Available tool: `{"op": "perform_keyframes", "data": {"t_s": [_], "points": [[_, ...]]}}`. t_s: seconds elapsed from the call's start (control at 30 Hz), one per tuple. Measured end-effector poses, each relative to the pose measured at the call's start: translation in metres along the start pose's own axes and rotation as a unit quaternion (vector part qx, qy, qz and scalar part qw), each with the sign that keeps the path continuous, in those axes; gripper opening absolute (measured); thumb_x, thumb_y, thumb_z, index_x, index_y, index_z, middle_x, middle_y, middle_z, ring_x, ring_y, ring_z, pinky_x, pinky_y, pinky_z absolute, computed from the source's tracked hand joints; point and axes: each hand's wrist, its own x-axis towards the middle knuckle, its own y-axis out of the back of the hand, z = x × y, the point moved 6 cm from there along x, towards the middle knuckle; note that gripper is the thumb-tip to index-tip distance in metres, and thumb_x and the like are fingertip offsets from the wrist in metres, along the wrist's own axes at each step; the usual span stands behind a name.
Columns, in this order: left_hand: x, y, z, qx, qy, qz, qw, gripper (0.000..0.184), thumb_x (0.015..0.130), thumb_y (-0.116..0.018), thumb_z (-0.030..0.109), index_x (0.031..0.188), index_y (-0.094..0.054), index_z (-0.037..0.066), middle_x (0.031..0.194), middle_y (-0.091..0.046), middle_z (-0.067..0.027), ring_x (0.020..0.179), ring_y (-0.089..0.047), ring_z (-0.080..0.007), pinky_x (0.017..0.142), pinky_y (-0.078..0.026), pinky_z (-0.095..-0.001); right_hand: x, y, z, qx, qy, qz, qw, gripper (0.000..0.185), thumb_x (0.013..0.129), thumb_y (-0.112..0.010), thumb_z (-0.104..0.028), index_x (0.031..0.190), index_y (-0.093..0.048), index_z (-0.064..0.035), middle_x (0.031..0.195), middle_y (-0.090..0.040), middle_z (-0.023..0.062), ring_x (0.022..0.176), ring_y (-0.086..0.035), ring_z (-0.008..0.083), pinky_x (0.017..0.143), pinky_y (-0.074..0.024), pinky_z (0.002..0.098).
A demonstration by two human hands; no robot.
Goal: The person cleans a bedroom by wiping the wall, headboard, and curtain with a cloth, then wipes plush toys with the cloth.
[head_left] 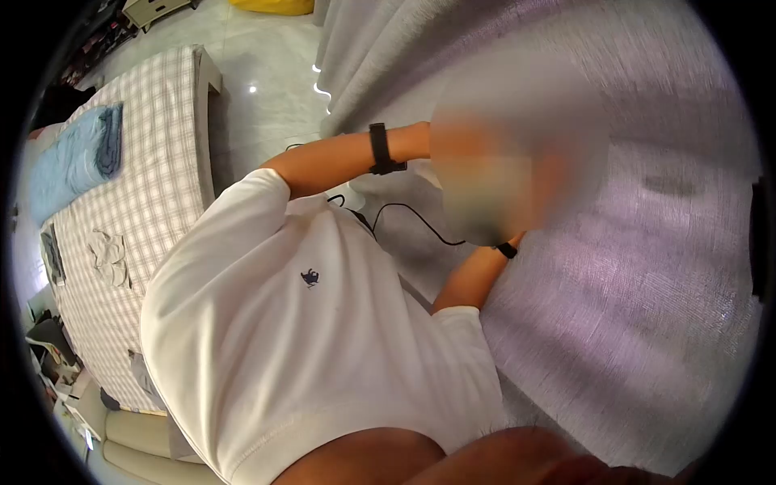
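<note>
A blurred patch covers the space where my hands meet in front of the grey curtain (614, 323). My left hand (465, 137) reaches into it from the left; a black watch (378, 149) is on that wrist. My right hand (548, 182) comes up from below, with a black band (507, 250) on its wrist. The fingers of both hands are smeared out. Between them shows a pale, blurry area, whose kind I cannot make out. A thin black cable (412, 212) loops from my waist to the edge of the blur.
At left stands a bed (162, 162) with a checked cover, a folded blue quilt (77, 158) and some pale cloth (109, 257). A yellow thing (273, 5) and a low cabinet (152, 10) are at the top, on the tiled floor (259, 65). The curtain's folds fill the right side.
</note>
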Motion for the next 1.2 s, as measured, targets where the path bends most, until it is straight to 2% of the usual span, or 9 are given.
{"op": "perform_keyframes", "data": {"t_s": [0.2, 0.33, 0.63, 0.83, 0.93, 1.0, 1.07, 1.17, 1.2], "points": [[-0.063, 0.131, 0.041, -0.012, -0.164, 0.495, 0.853, 0.049, 0.076, -0.07, 0.021, 0.116, -0.049, 0.001, 0.104, -0.057, -0.0194, 0.096, -0.056, -0.0391, 0.082, -0.047, -0.0438, 0.008, -0.006, -0.003, -0.031, -0.046, 0.068, 0.996, 0.053, 0.081, -0.069, -0.024, 0.127, -0.048, -0.0073, 0.102, -0.047, 0.0107, 0.097, -0.048, 0.026, 0.086, -0.0432, 0.04], [-0.014, 0.119, 0.007, -0.015, -0.212, 0.526, 0.824, 0.053, 0.077, -0.071, 0.019, 0.122, -0.048, 0.003, 0.112, -0.056, -0.0188, 0.106, -0.053, -0.0398, 0.092, -0.044, -0.0434, 0.008, 0.003, -0.001, -0.039, -0.046, 0.086, 0.994, 0.061, 0.075, -0.074, -0.027, 0.127, -0.048, -0.0076, 0.093, -0.047, 0.0104, 0.089, -0.047, 0.0276, 0.082, -0.0422, 0.041], [0.108, -0.002, -0.076, 0.017, 0.012, 0.159, 0.987, 0.05, 0.083, -0.063, 0.027, 0.128, -0.05, 0.01, 0.122, -0.055, -0.0217, 0.111, -0.054, -0.039, 0.092, -0.046, -0.0454, 0.006, 0.002, -0.003, -0.009, -0.035, 0.051, 0.998, 0.055, 0.083, -0.069, -0.027, 0.13, -0.046, -0.0082, 0.096, -0.047, 0.0102, 0.089, -0.046, 0.0253, 0.083, -0.0421, 0.0395], [0.124, -0.14, -0.135, -0.043, 0.047, 0.01, 0.998, 0.036, 0.087, -0.058, 0.028, 0.121, -0.057, 0.016, 0.12, -0.06, -0.0165, 0.108, -0.058, -0.035, 0.09, -0.048, -0.0437, 0.001, -0.005, -0.009, -0.028, -0.122, 0.025, 0.992, 0.048, 0.09, -0.062, -0.033, 0.128, -0.048, -0.0072, 0.087, -0.055, 0.0103, 0.079, -0.054, 0.0249, 0.075, -0.0454, 0.0372], [0.101, -0.142, -0.128, -0.081, 0.09, 0.006, 0.993, 0.036, 0.088, -0.057, 0.029, 0.121, -0.057, 0.014, 0.118, -0.062, -0.0151, 0.109, -0.058, -0.0331, 0.09, -0.048, -0.0423, -0.012, -0.025, -0.004, 0.037, -0.152, -0.073, 0.985, 0.039, 0.095, -0.056, -0.033, 0.123, -0.054, -0.0064, 0.078, -0.057, 0.0048, 0.067, -0.051, 0.0167, 0.064, -0.044, 0.031], [0.098, -0.152, -0.124, -0.173, 0.081, 0.137, 0.972, 0.033, 0.086, -0.059, 0.028, 0.115, -0.06, 0.01, 0.116, -0.062, -0.0145, 0.108, -0.057, -0.0319, 0.091, -0.046, -0.0399, -0.009, -0.058, -0.052, 0.202, -0.095, -0.161, 0.961, 0.032, 0.097, -0.054, -0.031, 0.118, -0.059, -0.0068, 0.072, -0.055, -0.0021, 0.059, -0.045, 0.0063, 0.055, -0.0411, 0.0242], [0.102, -0.174, -0.129, -0.181, 0.078, 0.067, 0.978, 0.036, 0.084, -0.059, 0.024, 0.115, -0.059, 0.008, 0.113, -0.062, -0.0133, 0.105, -0.057, -0.0296, 0.09, -0.046, -0.0385, -0.011, -0.064, -0.157, 0.299, -0.063, -0.259, 0.916, 0.032, 0.096, -0.056, -0.029, 0.119, -0.06, -0.0069, 0.074, -0.057, -0.0005, 0.064, -0.049, 0.0057, 0.058, -0.043, 0.0236], [0.084, -0.183, -0.151, -0.156, 0.088, -0.044, 0.983, 0.039, 0.08, -0.059, 0.02, 0.116, -0.057, 0.003, 0.108, -0.061, -0.0114, 0.101, -0.056, -0.0261, 0.088, -0.045, -0.0364, 0.008, -0.096, -0.208, 0.311, 0.059, -0.338, 0.887, 0.045, 0.093, -0.061, -0.031, 0.131, -0.052, -0.0086, 0.089, -0.067, 0.0096, 0.075, -0.062, 0.0165, 0.072, -0.0495, 0.0304], [0.078, -0.179, -0.167, -0.146, 0.1, -0.08, 0.981, 0.04, 0.079, -0.059, 0.018, 0.116, -0.057, 0.002, 0.107, -0.061, -0.0107, 0.099, -0.056, -0.0249, 0.087, -0.045, -0.0357, 0.023, -0.104, -0.216, 0.307, 0.105, -0.305, 0.895, 0.054, 0.091, -0.061, -0.034, 0.138, -0.043, -0.0122, 0.112, -0.065, 0.0202, 0.094, -0.067, 0.0331, 0.081, -0.0523, 0.0405]]}}
